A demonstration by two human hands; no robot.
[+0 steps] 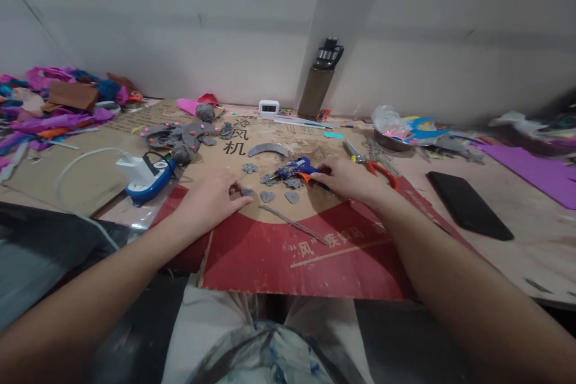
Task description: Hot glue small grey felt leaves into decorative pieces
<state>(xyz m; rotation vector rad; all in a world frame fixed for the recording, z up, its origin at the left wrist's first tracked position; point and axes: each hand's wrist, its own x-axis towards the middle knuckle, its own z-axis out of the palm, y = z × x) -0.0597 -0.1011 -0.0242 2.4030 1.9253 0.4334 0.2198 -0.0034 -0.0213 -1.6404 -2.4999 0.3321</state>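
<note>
My left hand [211, 199] rests on the cardboard sheet [279, 252], its fingertips pinched on a small grey glitter foam petal [246, 192]. My right hand [344, 181] is closed round the handle of a blue glue gun [294, 168] that lies low over the cardboard, nozzle pointing left. Between the hands lie more grey heart-shaped petals [267, 196], and a grey foam flower [250, 167] sits a little farther back. A thin glue stick [294, 225] lies on the red part of the cardboard.
A white plug and blue device [146, 180] with a cable lie left. Red-handled scissors [375, 167], a black phone [468, 204], a metal bowl [396, 139], a dark bottle [317, 87], purple foam [535, 171] and piles of coloured scraps [49, 108] surround the cardboard.
</note>
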